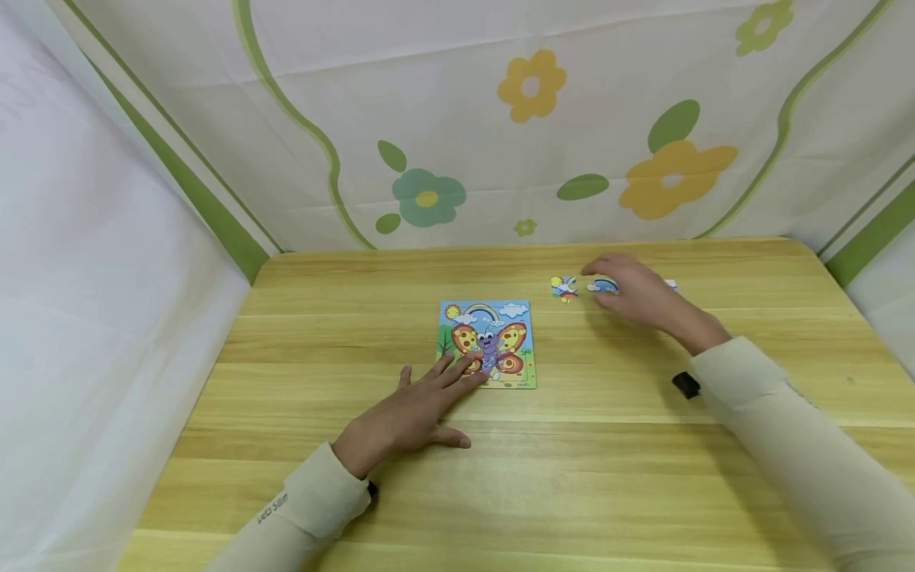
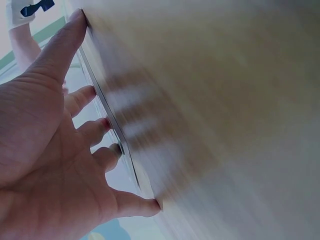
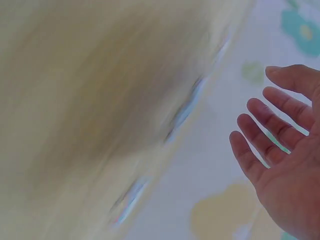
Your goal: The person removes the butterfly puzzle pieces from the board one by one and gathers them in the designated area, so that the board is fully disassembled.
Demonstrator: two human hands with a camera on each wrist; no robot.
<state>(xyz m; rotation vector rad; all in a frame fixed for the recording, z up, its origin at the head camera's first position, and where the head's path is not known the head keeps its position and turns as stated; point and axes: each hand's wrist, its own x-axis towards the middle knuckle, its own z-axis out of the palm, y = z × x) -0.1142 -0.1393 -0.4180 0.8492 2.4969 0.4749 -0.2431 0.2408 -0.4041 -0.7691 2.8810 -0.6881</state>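
Note:
A square butterfly jigsaw puzzle [image 1: 513,311] lies on the table, with a rainbow, sun and clouds along its top. My left hand [image 1: 418,409] rests its spread fingers on the puzzle's lower left part, covering some of the picture; its thumb touches the wood. To the right of the puzzle lie loose puzzle pieces [image 1: 565,287], one of them with a rainbow [image 1: 604,285]. Over these hovers my right hand [image 1: 636,291], its fingers loosely bent and holding nothing. In the right wrist view the palm [image 3: 295,195] is bare, and the pieces [image 3: 186,107] are blurred.
Another whitish piece [image 1: 670,284] shows partly behind the right hand. A wooden table [image 1: 343,342] spreads under everything. Behind it hangs a white curtain [image 1: 486,143] with printed flowers, and another white sheet [image 1: 93,278] borders the left side.

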